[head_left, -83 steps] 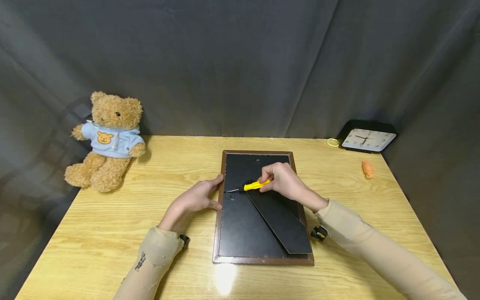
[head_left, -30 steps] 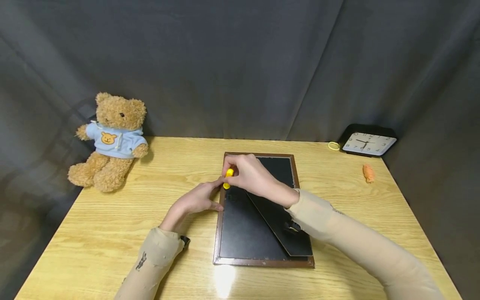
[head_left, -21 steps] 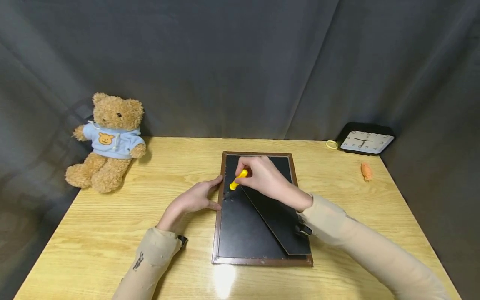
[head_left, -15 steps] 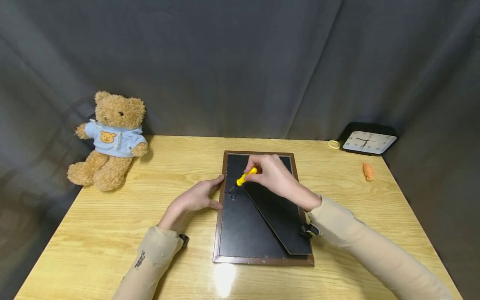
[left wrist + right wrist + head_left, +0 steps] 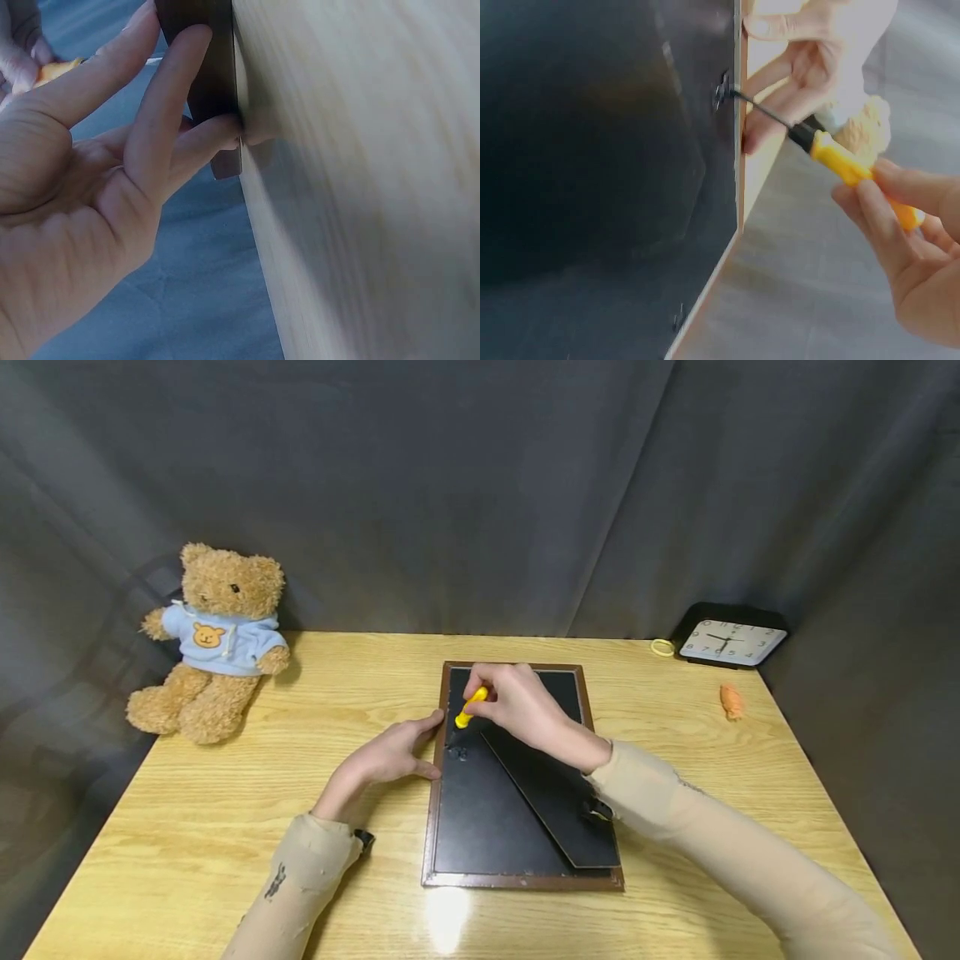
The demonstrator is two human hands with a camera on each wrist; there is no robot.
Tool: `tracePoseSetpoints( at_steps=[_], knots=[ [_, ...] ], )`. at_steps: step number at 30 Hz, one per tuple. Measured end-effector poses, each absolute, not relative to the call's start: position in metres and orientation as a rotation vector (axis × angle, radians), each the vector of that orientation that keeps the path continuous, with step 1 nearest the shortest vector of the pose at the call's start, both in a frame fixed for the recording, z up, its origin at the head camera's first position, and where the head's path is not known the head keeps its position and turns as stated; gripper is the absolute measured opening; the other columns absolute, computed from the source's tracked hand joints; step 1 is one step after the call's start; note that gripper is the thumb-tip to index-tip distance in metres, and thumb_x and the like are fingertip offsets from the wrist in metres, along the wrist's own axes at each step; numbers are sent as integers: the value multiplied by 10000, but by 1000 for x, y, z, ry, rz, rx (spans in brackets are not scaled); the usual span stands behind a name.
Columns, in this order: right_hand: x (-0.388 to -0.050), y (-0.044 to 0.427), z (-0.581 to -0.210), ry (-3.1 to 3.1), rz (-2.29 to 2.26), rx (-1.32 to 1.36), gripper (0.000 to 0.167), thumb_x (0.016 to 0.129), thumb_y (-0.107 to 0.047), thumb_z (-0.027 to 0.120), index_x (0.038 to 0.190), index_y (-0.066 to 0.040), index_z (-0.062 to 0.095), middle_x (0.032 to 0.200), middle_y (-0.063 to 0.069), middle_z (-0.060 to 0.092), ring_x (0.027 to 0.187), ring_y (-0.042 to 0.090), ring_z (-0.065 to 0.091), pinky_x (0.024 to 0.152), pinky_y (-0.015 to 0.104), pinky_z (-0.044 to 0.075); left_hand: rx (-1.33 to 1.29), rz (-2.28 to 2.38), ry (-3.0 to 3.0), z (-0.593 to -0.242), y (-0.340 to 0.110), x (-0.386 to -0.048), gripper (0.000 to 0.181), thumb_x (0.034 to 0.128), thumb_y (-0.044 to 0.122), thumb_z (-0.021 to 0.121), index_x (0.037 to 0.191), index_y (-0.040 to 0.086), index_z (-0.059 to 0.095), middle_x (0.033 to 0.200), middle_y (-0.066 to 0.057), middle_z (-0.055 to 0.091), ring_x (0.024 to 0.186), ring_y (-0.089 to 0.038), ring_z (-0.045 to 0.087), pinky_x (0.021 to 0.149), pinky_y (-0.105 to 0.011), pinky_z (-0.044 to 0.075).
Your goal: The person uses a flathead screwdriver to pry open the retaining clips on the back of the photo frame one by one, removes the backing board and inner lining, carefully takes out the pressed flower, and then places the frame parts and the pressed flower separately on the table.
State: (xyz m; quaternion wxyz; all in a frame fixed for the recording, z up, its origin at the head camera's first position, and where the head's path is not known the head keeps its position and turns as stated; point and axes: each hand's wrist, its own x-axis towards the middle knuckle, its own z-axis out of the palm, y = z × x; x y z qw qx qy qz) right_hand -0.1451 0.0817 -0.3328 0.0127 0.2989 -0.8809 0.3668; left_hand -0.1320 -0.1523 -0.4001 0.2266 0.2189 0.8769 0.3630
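Observation:
A picture frame [image 5: 525, 882] lies face down on the table, its black backing and hinged stand leg [image 5: 551, 793] uppermost. My right hand [image 5: 525, 710] pinches the yellow handle of a screwdriver [image 5: 472, 706] between thumb and fingers. In the right wrist view, the thin shaft of the screwdriver [image 5: 841, 161] slants to a small dark metal clip [image 5: 721, 94] at the backing's edge, and the tip meets it. My left hand [image 5: 393, 753] spreads thumb and fingers against the frame's left side. Seen from the left wrist, its fingers [image 5: 154, 112] rest straight along the brown rim.
A teddy bear [image 5: 217, 643] in a blue hoodie sits at the table's back left. At the back right stand a black clock [image 5: 731, 639] and a yellow ring [image 5: 662, 647], with a small orange object [image 5: 731, 702] in front. A dark curtain [image 5: 450, 510] hangs behind.
My right hand brought the screwdriver from a low slant to steeper over the left edge, lifted it back rightward, then shifted left again over the last half second. My left hand stayed put.

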Motion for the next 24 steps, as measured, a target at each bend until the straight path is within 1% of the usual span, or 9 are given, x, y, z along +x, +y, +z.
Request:
tracePoseSetpoints(
  at_steps=[4,10,14,18,24],
  knots=[
    [-144,64,-331,-2717,1105,973,139,919,-6,841,957,-66,722,910,53,768,709,131,643,629,219,538,632,1016,2416,-401,-153,-132,983,877,53,882,1639,-91,279,1674,-265,304,1547,-405,305,1255,-533,282],
    [-141,45,-328,-2679,1107,985,136,927,8,823,941,-90,730,907,45,764,714,131,642,632,208,528,639,1027,2422,-401,-152,-132,941,864,37,890,1619,-102,343,1635,-288,385,1520,-415,362,1240,-550,318],
    [-140,40,-330,-2672,1138,941,119,927,-8,826,942,-96,747,915,38,770,702,127,642,616,211,522,636,1039,2425,-399,-151,-132,895,862,21,889,1593,-113,389,1616,-280,434,1492,-412,413,1226,-544,349],
    [-139,37,-333,-2662,1159,902,122,923,-8,828,941,-106,757,908,21,768,660,122,606,597,223,503,655,1036,2438,-398,-149,-132,867,858,20,893,1574,-110,422,1588,-271,482,1465,-409,452,1211,-541,373],
    [-136,34,-336,-2646,1149,875,127,915,-24,838,939,-126,766,904,-1,769,646,105,580,597,241,487,668,1027,2456,-400,-148,-132,851,852,6,894,1571,-82,447,1575,-246,511,1446,-391,478,1202,-529,388]
  ],
)
